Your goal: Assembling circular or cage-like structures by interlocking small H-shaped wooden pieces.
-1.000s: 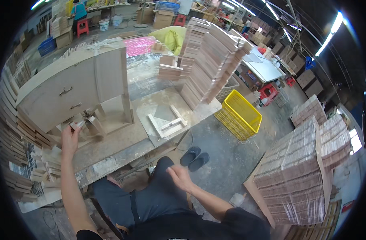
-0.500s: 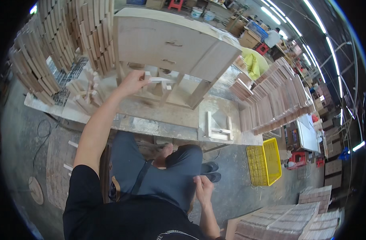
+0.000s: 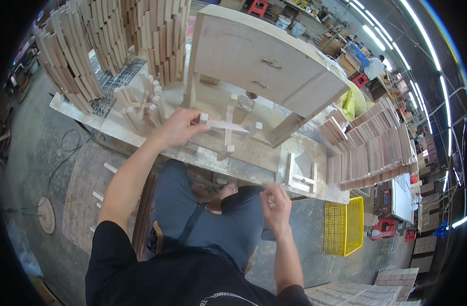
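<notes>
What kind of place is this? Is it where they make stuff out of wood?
Most likely a woodworking or furniture workshop. Tall stacks of cut wood pieces stand on a dusty workbench, beside an unpainted wooden cabinet with drawers. The left hand holds a small crossed wooden frame.

Single head-worn fisheye, looking steeply down, workbench (image 3: 254, 158) close ahead, edges bent

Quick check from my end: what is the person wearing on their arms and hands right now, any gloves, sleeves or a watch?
Both hands are bare: no gloves on the left hand or the right hand. The forearms are uncovered too, with no watch or wristband visible. The black short-sleeved shirt ends at the upper arm on each side. No rings can be made out at this size.
</notes>
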The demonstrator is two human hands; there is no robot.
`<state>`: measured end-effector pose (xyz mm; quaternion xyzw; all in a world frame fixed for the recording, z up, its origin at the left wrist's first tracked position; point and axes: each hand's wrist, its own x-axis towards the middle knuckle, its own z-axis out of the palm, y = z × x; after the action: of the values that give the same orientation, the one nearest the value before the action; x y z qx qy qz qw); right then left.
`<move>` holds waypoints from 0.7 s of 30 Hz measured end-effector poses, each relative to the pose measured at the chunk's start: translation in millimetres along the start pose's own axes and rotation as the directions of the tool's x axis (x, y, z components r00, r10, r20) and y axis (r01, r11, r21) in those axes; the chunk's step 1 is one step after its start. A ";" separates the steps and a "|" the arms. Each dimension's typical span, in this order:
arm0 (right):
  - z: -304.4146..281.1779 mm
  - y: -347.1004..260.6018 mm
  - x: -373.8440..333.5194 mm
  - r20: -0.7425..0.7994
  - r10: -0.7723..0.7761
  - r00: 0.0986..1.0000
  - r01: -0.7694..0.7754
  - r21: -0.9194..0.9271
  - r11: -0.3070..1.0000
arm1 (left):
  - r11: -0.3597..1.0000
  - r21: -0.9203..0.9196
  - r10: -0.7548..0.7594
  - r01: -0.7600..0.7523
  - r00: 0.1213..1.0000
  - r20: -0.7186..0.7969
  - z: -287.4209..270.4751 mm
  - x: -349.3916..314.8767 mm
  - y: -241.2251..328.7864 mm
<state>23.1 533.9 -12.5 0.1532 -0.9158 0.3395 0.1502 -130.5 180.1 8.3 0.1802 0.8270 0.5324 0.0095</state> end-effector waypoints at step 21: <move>125.7 -183.9 286.5 0.143 -0.447 0.883 0.296 0.571 0.766 | 0.985 -0.147 -0.165 0.084 0.684 -0.710 -103.1 -161.5 -67.0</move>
<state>-188.1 265.8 110.9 0.4134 -0.7471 0.5190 0.0402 -20.2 15.2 -34.7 -0.0999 0.7464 0.6002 -0.2696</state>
